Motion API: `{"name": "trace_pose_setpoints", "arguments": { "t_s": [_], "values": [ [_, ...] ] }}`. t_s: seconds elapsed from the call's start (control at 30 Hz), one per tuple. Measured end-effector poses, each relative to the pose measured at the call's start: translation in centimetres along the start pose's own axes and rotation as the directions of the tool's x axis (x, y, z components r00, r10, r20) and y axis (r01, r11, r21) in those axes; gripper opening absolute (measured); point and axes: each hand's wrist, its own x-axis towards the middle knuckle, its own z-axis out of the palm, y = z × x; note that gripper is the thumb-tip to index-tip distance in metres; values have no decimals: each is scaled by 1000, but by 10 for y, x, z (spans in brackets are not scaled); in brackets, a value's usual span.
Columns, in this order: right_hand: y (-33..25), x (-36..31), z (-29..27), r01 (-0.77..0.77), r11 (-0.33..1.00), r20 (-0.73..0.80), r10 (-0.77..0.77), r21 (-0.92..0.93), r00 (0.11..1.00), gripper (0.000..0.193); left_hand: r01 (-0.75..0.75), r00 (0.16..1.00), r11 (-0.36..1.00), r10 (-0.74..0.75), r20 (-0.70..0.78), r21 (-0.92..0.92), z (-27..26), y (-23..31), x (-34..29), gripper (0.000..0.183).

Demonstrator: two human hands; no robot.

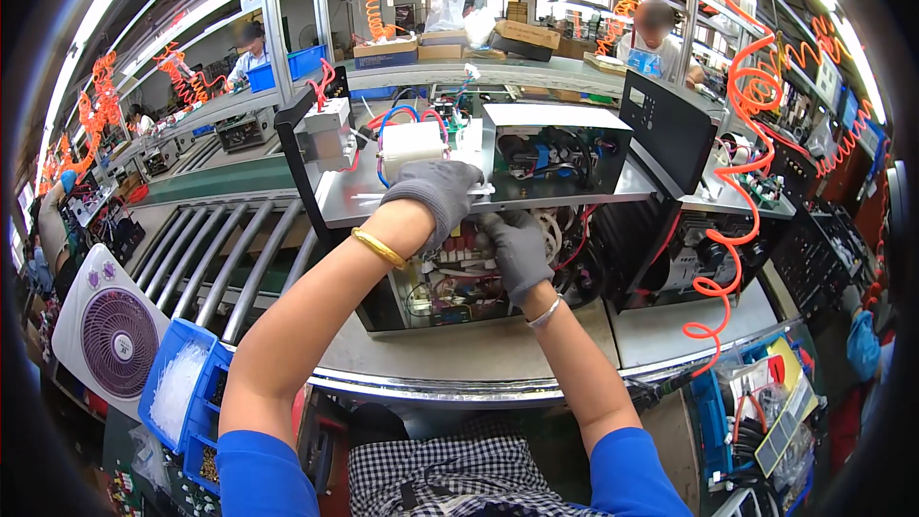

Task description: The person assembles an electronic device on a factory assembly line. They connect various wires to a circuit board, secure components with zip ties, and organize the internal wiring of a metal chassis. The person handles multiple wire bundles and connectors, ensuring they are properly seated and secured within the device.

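An electrical machine with its casing off stands before me, its metal shelf above a lower bay of wires and circuit boards. My left hand, in a grey glove, is curled over the shelf's front edge, just below a white cylindrical part with blue and red wires. Thin white pieces stick out beside its fingers; what it grips is hidden. Below the shelf, my right hand, gloved in grey too, reaches into the bay with bent fingers. Its fingertips are partly hidden, and whatever they hold I cannot make out.
A second open machine stands at the right, behind a coiled orange air hose. Metal rollers run off to the left. Blue bins and a fan stand at the lower left. Other people work across the line.
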Motion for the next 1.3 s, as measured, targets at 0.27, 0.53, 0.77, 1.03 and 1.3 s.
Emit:
{"name": "trace_pose_setpoints", "arguments": {
  "t_s": [0.27,0.53,0.77,1.03,1.3],
  "values": [
    [-3,0,-5,-51,999,48,51,-9,998,20,26,997,997,-31,-71,-71,4,-6,-3,34],
    [-7,-30,-70,355,856,123,-333,-377,935,32,-39,958,977,-23,-285,-210,11,-14,3,30],
    [5,-29,-79,510,409,206,-591,-757,780,30,47,909,957,-160,-386,-286,-16,-10,18,31],
    [-19,-51,-18,752,124,484,-695,-648,532,31,-127,814,563,-411,-411,-816,-54,-59,40,26],
    [24,-35,46,636,-159,649,-319,-755,691,33,-26,790,838,-317,-525,-544,-31,-76,16,55]
  ]
}}
